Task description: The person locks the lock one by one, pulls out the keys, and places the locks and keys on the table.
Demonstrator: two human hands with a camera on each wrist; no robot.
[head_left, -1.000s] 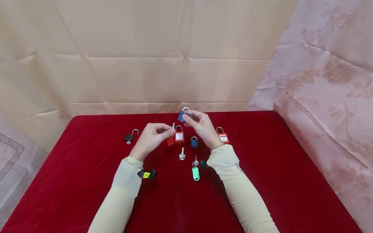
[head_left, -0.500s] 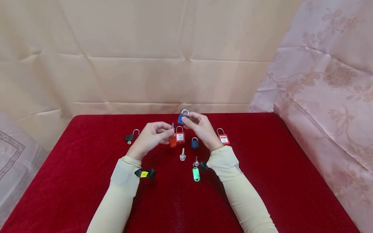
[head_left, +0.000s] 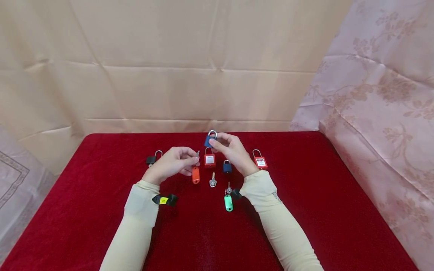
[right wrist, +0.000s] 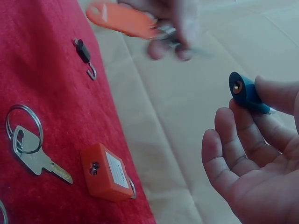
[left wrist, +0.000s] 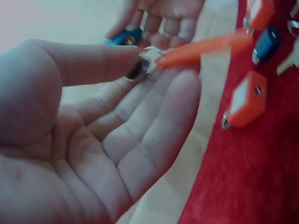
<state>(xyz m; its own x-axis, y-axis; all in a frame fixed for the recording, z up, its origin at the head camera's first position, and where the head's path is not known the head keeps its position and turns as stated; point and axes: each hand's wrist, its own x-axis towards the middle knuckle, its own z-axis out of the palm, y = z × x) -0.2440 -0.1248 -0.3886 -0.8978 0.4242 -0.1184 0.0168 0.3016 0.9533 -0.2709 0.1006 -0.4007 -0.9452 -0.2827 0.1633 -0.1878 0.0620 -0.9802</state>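
My left hand (head_left: 173, 164) pinches a small metal key (head_left: 198, 153) between thumb and fingers. From the key's ring an orange key tag (head_left: 195, 175) hangs below the hand; it is blurred in the left wrist view. To the right, my right hand (head_left: 234, 153) holds a blue padlock (head_left: 208, 142) by thumb and fingers, its shackle upward. In the right wrist view, the keyhole end of the blue padlock (right wrist: 237, 87) faces toward the left hand, and the key is apart from it. The right hand's other fingers (right wrist: 224, 154) are spread loosely.
On the red cloth (head_left: 203, 233) stand a red padlock (head_left: 210, 160), a second blue padlock (head_left: 227, 167) and another red padlock (head_left: 260, 162). A black padlock (head_left: 150, 160) lies left, shackle open. Nearer lie a loose key (head_left: 213, 182) and a key with a green tag (head_left: 228, 203).
My left hand has drawn left and lower with the key, away from the padlock; the orange tag now shows fully. My right hand has lowered slightly and shifted left with the blue padlock.
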